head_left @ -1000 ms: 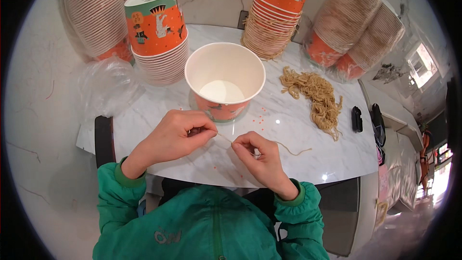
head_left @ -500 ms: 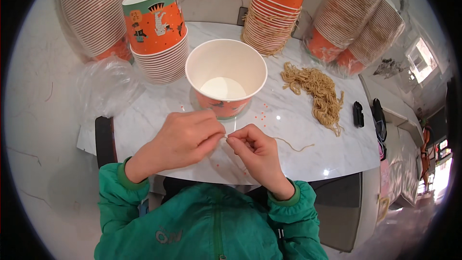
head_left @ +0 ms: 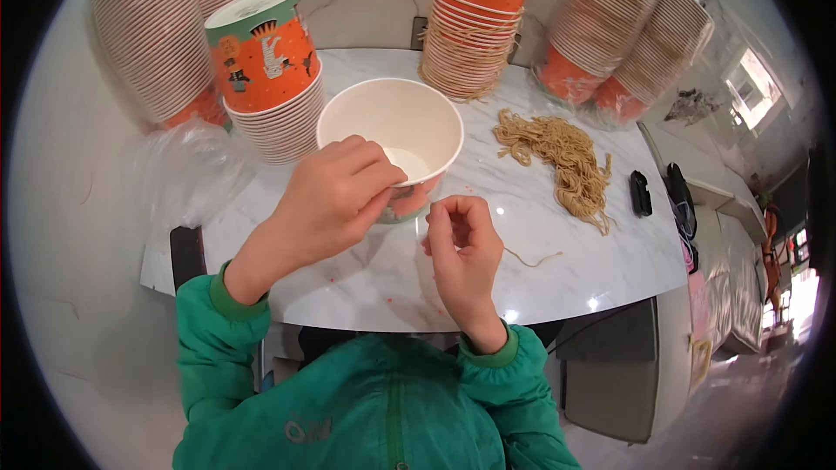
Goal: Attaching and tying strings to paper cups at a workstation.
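Note:
A large white-lined paper tub (head_left: 390, 126) with an orange printed outside stands upright in front of me. My left hand (head_left: 335, 196) is at its near rim, thumb and fingers pinched together; what lies between them is hidden. A little to the right and nearer to me, my right hand (head_left: 463, 248) is closed with thumb and forefinger curled together. From behind it trails a thin tan string (head_left: 533, 263), its loose end lying on the table. My right hand is apart from the tub.
A tangled heap of tan string (head_left: 562, 161) lies right of the tub. Stacked upside-down tubs (head_left: 266, 65) stand left, a string-wrapped stack (head_left: 470, 39) behind, and bagged stacks (head_left: 601, 26) at far right. A crumpled plastic bag (head_left: 187, 170), a black object (head_left: 641, 193) and orange paper dots are around.
My hands have parted. The left has moved up to the tub's near rim, and the right has shifted slightly forward, with the string still trailing from it. The whole view has tilted a little.

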Demonstrator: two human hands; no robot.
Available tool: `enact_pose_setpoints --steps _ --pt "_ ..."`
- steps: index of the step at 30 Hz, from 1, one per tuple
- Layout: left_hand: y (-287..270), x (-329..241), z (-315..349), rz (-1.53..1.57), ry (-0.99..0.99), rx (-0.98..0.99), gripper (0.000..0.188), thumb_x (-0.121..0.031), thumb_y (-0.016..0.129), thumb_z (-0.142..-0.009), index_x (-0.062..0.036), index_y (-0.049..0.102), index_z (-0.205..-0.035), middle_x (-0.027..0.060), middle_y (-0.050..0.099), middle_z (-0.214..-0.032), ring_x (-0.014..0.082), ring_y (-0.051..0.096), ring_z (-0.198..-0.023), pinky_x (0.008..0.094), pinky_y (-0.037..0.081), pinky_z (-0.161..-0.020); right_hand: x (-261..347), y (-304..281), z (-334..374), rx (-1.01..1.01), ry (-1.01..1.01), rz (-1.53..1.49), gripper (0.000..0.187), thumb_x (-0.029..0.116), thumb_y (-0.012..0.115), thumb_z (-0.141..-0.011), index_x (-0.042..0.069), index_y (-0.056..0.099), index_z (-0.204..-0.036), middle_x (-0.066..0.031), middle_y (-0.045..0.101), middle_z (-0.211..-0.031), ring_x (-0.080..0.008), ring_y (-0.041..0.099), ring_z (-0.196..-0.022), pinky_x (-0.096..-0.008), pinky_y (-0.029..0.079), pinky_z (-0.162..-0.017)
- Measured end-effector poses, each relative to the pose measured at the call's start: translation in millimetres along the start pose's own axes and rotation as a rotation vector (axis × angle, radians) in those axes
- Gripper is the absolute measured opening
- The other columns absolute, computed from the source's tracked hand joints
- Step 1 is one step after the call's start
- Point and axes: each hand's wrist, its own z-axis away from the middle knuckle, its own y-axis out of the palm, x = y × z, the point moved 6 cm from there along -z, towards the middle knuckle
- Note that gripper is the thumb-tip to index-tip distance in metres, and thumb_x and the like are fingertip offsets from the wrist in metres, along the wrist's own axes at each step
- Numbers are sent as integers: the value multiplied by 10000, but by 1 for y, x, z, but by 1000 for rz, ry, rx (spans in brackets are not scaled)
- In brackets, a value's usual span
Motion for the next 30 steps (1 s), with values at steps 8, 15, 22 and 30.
enact_pose_setpoints --steps 8,15,22,30 --pt "9 -10 -3 64 -18 12 159 2 704 -797 -32 698 -952 81 641 -881 287 651 -840 407 522 -691 -10 -3 -7 -4 52 -87 100 103 623 -1050 13 594 -1081 -39 681 -959 -107 704 -823 -241 580 -683" --pt "8 -10 -2 74 -26 18 159 -16 721 -803 -27 697 -960 87 642 -887 288 652 -848 412 522 -699 -8 3 -10 29 70 -133 95 103 608 -1059 13 588 -1080 -44 713 -923 -103 701 -820 -235 568 -676" --pt "6 12 -11 353 -225 40 187 -85 683 -907 -11 723 -1073 112 704 -878 263 692 -800 364 536 -687 -9 6 -12 23 15 -105 97 91 606 -1059 -2 585 -1075 -53 710 -914 -89 686 -794 -232 567 -674" --pt "39 40 -49 565 -256 632 223 -139 648 -896 3 753 -1033 77 738 -796 151 667 -714 305 524 -684 -8 6 -15 18 89 -134 90 68 618 -1048 -19 595 -1047 -51 690 -897 -89 670 -721 -220 552 -627"
